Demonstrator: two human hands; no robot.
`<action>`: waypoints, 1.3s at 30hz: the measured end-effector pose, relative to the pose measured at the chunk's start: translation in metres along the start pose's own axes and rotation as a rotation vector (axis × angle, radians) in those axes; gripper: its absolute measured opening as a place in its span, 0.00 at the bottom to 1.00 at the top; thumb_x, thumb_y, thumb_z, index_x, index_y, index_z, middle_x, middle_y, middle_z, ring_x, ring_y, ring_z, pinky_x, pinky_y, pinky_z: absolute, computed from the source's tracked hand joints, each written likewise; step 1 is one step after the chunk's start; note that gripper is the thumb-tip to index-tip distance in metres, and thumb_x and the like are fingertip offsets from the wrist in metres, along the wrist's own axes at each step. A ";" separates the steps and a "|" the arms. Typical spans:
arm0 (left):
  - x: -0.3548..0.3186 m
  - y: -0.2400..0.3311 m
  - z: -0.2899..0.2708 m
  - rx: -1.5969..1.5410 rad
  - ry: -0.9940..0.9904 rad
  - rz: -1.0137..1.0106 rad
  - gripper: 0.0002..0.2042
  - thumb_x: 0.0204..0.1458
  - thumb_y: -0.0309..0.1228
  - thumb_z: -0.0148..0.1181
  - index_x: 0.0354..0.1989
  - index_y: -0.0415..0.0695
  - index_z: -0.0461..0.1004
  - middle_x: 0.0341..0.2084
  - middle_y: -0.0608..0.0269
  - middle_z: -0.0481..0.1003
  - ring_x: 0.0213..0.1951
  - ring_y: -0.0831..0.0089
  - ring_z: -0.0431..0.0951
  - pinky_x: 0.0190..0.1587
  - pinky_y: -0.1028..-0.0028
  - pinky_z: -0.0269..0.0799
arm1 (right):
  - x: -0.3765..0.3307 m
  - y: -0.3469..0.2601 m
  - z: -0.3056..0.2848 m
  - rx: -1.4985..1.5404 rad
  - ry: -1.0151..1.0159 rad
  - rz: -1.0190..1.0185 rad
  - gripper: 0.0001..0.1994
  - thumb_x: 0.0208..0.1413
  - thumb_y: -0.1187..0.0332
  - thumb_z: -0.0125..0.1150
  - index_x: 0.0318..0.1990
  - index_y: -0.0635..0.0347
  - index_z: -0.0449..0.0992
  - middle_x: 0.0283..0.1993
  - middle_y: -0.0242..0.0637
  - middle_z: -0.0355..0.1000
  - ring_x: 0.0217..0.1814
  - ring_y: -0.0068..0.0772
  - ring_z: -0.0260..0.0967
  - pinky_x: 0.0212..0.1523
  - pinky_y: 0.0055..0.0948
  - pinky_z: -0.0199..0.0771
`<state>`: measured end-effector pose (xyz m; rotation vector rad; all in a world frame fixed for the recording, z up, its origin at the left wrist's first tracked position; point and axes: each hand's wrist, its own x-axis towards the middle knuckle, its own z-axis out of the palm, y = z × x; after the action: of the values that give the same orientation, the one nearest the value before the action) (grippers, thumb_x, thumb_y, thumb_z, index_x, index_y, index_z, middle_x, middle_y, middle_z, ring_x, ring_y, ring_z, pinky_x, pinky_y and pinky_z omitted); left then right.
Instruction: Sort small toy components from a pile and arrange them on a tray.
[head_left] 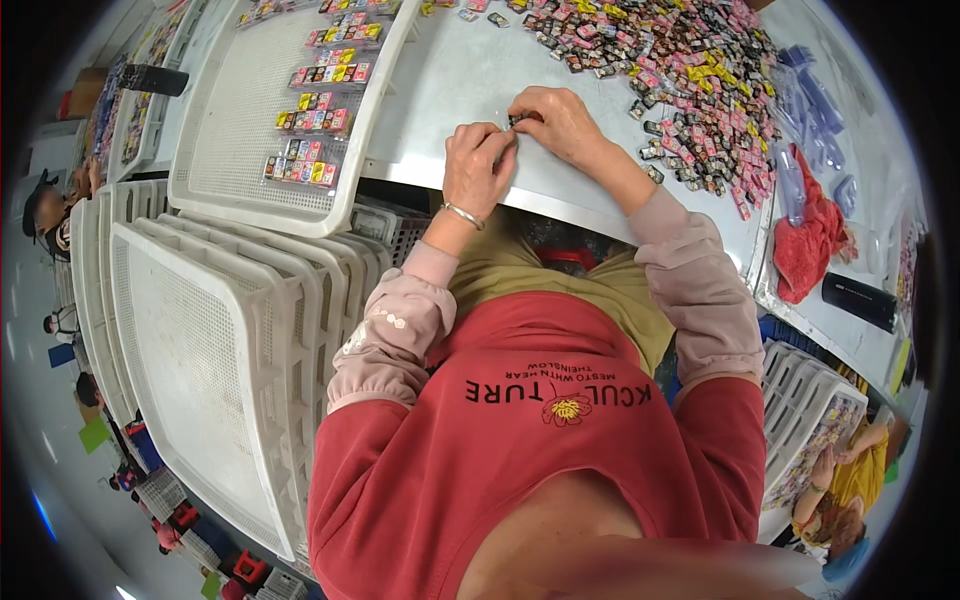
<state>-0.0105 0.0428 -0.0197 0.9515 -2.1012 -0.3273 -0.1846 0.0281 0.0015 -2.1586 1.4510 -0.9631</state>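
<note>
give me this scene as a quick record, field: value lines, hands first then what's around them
right hand: the right hand pinches a small dark piece at its fingertips
left hand: the left hand meets the right at the fingertips; its exact grip is hidden
work surface: pale, smooth table
loose pieces: heap of small pink, black and yellow pieces, beyond and right of the hands
left side: white perforated tray with rows of filled clear cases
below tray: stacked white trays
far right: crumpled red cloth
</note>
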 end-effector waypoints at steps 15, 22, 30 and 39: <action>0.004 -0.008 -0.008 -0.145 -0.028 -0.041 0.08 0.40 0.20 0.58 0.31 0.42 0.76 0.33 0.58 0.75 0.37 0.58 0.72 0.42 0.65 0.67 | -0.002 0.008 -0.009 0.189 0.031 0.083 0.07 0.48 0.76 0.59 0.36 0.63 0.77 0.31 0.37 0.71 0.32 0.33 0.71 0.35 0.28 0.72; 0.017 -0.004 -0.025 -0.176 -0.061 0.055 0.13 0.42 0.18 0.57 0.39 0.39 0.76 0.37 0.55 0.76 0.42 0.57 0.75 0.44 0.67 0.71 | -0.029 0.022 -0.058 0.255 0.087 0.266 0.09 0.49 0.77 0.58 0.40 0.63 0.78 0.33 0.38 0.74 0.33 0.28 0.71 0.37 0.23 0.71; 0.019 -0.008 0.001 -0.146 -0.183 0.276 0.14 0.40 0.19 0.61 0.39 0.41 0.76 0.39 0.59 0.74 0.41 0.59 0.72 0.44 0.66 0.71 | -0.039 -0.003 -0.014 -0.170 0.043 0.215 0.05 0.46 0.71 0.59 0.29 0.61 0.79 0.32 0.45 0.72 0.35 0.48 0.72 0.38 0.41 0.72; 0.022 -0.003 -0.005 -0.120 -0.216 0.288 0.15 0.40 0.23 0.62 0.40 0.40 0.75 0.39 0.57 0.72 0.43 0.59 0.70 0.45 0.65 0.69 | -0.054 -0.007 -0.026 0.031 0.160 0.320 0.05 0.45 0.74 0.59 0.30 0.61 0.79 0.31 0.43 0.72 0.34 0.45 0.72 0.36 0.38 0.72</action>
<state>-0.0143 0.0257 -0.0059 0.5537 -2.3488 -0.4161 -0.2116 0.0817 0.0060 -1.7868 1.7765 -1.0466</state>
